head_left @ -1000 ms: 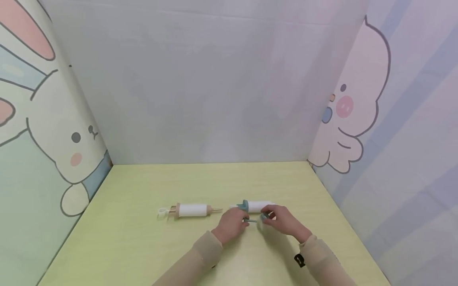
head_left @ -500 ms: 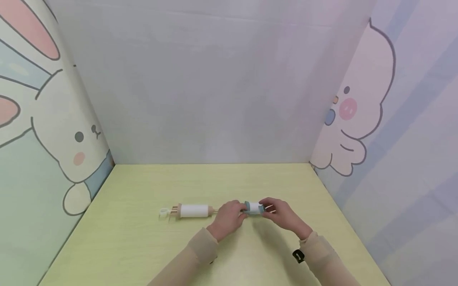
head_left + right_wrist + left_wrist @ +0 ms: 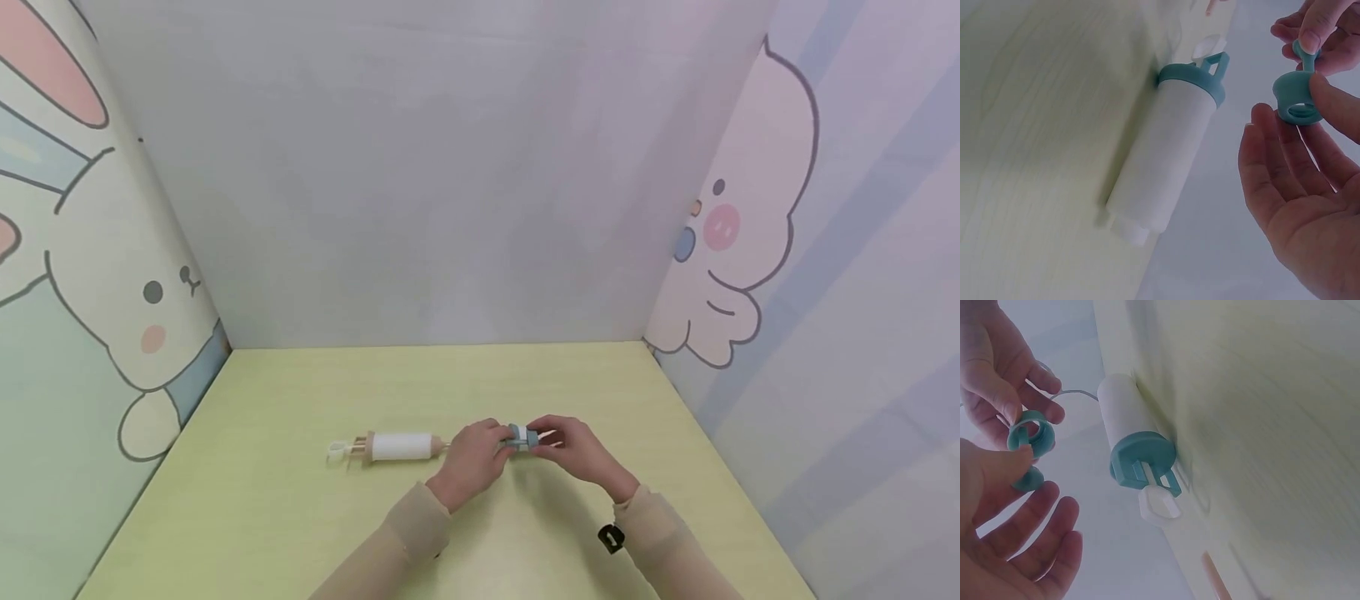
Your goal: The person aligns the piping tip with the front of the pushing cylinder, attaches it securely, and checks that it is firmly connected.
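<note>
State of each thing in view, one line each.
Teal-collared white syringe: lying on table, front neck bare.
Teal ring cap: off that syringe, held in right hand.
Teal rod: pinched in left hand, meeting the cap; whether seated, unclear.
Beige-collared white syringe: lying on table, front nozzle fitted, partly behind left hand.

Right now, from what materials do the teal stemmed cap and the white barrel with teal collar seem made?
Teal stemmed cap: probably moulded plastic, satin; smooth, evenly coloured surface.
White barrel: likely plastic, matte; uniform surface without visible grain, though a coated material is possible.
</note>
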`<move>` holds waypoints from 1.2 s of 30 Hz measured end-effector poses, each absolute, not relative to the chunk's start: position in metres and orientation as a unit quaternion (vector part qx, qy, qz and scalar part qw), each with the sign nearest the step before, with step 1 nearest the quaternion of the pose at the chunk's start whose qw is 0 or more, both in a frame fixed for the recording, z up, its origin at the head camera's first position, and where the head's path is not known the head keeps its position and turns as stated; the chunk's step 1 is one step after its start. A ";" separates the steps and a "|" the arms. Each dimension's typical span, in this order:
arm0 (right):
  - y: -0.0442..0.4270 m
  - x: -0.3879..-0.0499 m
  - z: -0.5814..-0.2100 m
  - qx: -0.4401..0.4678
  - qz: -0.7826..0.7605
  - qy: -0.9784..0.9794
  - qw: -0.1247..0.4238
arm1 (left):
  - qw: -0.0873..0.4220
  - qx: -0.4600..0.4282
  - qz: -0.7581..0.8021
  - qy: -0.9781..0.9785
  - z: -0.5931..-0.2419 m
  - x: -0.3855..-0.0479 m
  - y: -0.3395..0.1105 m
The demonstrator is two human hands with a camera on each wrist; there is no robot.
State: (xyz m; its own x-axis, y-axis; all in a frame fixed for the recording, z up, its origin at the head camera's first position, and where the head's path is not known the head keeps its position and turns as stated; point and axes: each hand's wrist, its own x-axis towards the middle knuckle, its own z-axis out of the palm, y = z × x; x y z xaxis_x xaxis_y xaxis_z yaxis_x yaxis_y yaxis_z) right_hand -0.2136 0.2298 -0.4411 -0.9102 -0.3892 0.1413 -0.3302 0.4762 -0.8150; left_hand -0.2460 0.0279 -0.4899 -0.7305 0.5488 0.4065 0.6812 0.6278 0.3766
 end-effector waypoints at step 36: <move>0.222 -0.213 -0.442 -0.210 -0.491 0.845 0.024 | 0.108 -0.345 -0.358 -0.861 -0.489 -0.247 0.032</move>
State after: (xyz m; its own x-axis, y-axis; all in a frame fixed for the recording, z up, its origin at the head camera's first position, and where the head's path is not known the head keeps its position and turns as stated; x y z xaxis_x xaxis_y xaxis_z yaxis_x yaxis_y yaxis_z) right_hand -0.2127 0.2224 -0.4416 -0.9102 -0.3797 0.1654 -0.3316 0.4289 -0.8403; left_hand -0.2467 0.0318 -0.4886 -0.7391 0.5162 0.4328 0.6708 0.5053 0.5428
